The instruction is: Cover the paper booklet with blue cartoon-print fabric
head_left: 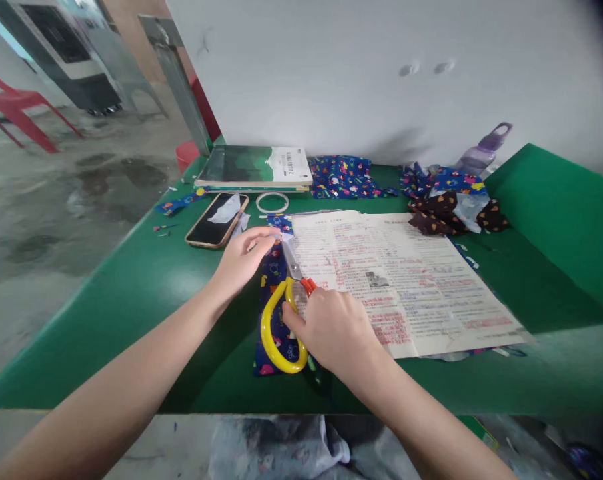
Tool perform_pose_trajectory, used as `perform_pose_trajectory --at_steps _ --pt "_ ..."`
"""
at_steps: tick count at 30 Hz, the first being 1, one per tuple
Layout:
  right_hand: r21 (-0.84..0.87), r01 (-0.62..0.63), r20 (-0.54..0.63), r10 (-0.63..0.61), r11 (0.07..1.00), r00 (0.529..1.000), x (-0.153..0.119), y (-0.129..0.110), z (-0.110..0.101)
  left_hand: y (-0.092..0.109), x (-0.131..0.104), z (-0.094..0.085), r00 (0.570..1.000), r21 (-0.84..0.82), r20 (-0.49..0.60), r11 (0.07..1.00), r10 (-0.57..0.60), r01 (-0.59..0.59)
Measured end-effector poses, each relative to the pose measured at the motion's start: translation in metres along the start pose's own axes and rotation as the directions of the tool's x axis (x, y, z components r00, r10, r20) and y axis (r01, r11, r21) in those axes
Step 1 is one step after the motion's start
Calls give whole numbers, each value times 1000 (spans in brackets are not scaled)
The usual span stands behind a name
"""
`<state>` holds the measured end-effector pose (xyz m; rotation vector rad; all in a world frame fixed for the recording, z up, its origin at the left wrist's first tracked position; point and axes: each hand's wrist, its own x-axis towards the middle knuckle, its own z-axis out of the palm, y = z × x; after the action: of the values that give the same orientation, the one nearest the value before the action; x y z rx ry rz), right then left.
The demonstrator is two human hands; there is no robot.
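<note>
A pair of scissors (294,263) with one yellow and one orange-red handle loop is in my right hand (338,327). Its blades point away from me along the left edge of an open printed sheet (361,267) with red markings. My left hand (248,257) pinches the edge of a blue patterned fabric (274,343) just by the blade tips, where a small whitish bit shows at the fingers. The fabric lies under the sheet and sticks out as a strip on its left side. How far apart the blades are is hard to see.
Behind my left hand lie a phone (211,230) with a white scrap on it, a tape ring (272,203) and stacked books (251,167). Fabric pieces (341,177), brown patterned cloth (436,212) and a purple bottle (481,155) are farther back. A green panel (556,227) stands on the right.
</note>
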<state>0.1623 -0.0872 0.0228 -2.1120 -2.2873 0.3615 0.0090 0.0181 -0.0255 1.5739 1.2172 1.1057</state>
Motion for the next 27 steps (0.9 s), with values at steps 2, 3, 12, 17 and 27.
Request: perform_pose_trajectory --at_steps 2,3,12,17,27 --pt "6 -6 -15 6 1000 1000 0 -2 2 -3 1 0 999 -84 -24 996 -31 29" --pt "9 -6 -18 6 1000 1000 0 -3 3 -4 2 0 998 -120 -35 992 -47 43" --pt "47 -35 -3 36 998 999 1 -9 6 -7 5 2 993 -252 -66 965 -96 76" --pt "42 -33 -3 33 999 999 1 -10 6 -6 5 3 992 -295 -70 952 -103 78" --pt "29 -49 33 48 998 998 0 -5 2 -6 3 1 998 -306 -28 951 -55 44"
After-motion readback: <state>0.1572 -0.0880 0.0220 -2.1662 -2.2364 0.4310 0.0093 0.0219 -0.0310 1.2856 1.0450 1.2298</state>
